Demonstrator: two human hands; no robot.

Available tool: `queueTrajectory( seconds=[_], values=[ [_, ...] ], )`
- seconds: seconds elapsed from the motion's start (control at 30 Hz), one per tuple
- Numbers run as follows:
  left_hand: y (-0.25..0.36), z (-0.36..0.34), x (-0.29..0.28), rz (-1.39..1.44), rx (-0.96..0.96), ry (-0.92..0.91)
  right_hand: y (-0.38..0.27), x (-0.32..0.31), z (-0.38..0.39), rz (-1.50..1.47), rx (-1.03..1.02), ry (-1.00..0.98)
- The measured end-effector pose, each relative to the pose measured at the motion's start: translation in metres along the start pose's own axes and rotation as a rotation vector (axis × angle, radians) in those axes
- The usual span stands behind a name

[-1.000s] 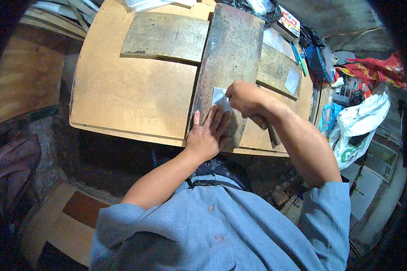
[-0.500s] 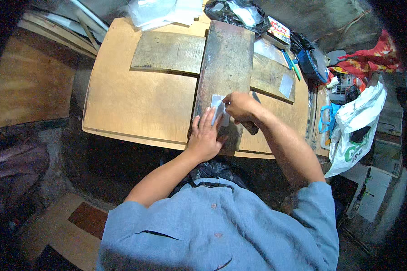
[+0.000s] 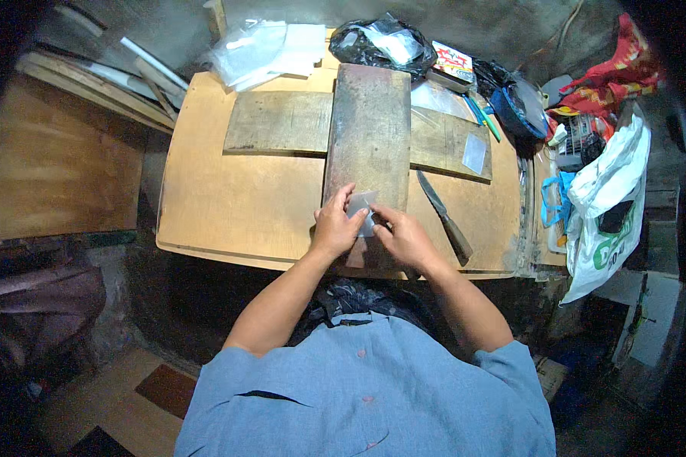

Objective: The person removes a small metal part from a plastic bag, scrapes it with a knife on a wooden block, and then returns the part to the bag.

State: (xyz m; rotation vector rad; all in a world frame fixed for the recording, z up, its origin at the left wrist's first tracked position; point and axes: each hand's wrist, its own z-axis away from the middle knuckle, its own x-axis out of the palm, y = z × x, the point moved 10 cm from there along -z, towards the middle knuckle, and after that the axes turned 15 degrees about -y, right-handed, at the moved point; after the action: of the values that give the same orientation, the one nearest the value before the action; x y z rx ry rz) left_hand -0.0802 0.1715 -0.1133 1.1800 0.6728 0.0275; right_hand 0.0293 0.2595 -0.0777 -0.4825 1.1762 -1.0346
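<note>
A small translucent plastic sheet [image 3: 362, 201] is between my two hands over the near end of a long worn wooden board [image 3: 370, 129]. My left hand [image 3: 334, 227] grips its left side, the thumb on its face. My right hand [image 3: 404, 238] has thumb and forefinger closed at its right edge. A knife [image 3: 443, 215] with a dark wooden handle lies on the table right of the board, its blade pointing away from me. Below my right palm a small dark end of something shows, too hidden to name.
A second plank [image 3: 278, 122] lies crosswise under the board, with another clear piece [image 3: 474, 154] on its right part. Along the back are plastic sheets [image 3: 301, 49], a black bag [image 3: 381, 46], a small box [image 3: 453, 65] and pens [image 3: 484, 114]. A white bag [image 3: 606, 206] hangs at the right.
My right hand has moved nearer and come off the board's middle, uncovering the knife. The plastic sheet, pressed on the board before, is now held between both hands. The view has shifted.
</note>
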Motion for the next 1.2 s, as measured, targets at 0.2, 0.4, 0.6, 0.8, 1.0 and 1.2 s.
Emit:
queueTrajectory(
  seconds=[0.2,0.4,0.6,0.8,1.0,1.2],
  values=[
    [0.022,0.012,-0.002,0.087,0.031,-0.007,-0.038,-0.006,0.031,0.052,-0.148,0.138],
    [0.123,0.055,-0.041,-0.144,0.397,0.252,-0.085,-0.028,0.074,0.051,-0.297,0.271],
    [0.206,0.098,-0.060,-0.403,0.685,0.309,-0.126,-0.055,0.118,0.004,-0.577,0.363],
    [0.242,0.124,-0.058,-0.554,0.798,0.384,-0.119,-0.054,0.134,-0.430,-0.642,0.208],
    [0.255,0.136,-0.058,-0.550,0.829,0.406,-0.115,-0.048,0.139,-0.832,-0.675,0.051],
    [0.260,0.138,-0.054,-0.564,0.817,0.412,-0.130,-0.063,0.149,-0.504,-0.724,0.149]
  ],
)
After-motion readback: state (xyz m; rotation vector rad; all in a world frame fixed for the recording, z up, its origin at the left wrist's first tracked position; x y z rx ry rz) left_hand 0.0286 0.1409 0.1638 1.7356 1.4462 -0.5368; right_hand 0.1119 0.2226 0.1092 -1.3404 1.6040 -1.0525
